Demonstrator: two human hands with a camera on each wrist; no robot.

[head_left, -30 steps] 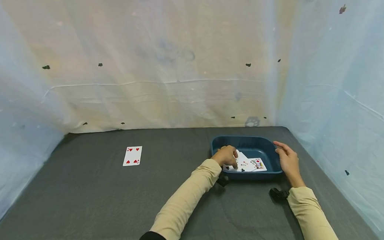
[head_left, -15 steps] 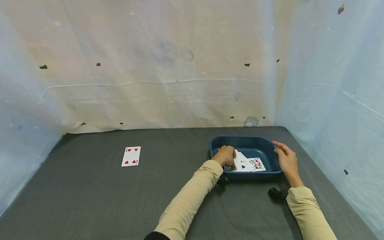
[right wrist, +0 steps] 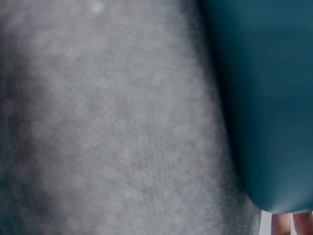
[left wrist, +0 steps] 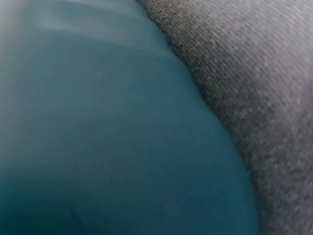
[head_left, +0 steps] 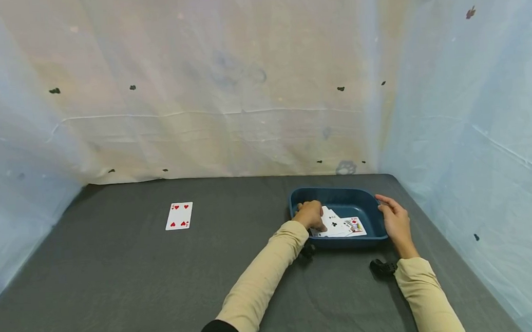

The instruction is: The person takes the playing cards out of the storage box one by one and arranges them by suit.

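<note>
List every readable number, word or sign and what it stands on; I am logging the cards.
"4": four of hearts, four red pips; the corner index is small.
"2": club card in the blue tray, top card.
Face card: red diamond pip, letter too small.
No words or brands.

Head high; wrists against tray [head_left: 337, 192]

My head view is evenly lit by soft light through the pale sheeting, with faint shadows under the sleeves and slight bowing at the edges; both wrist views sit too close, blurred and dim
</note>
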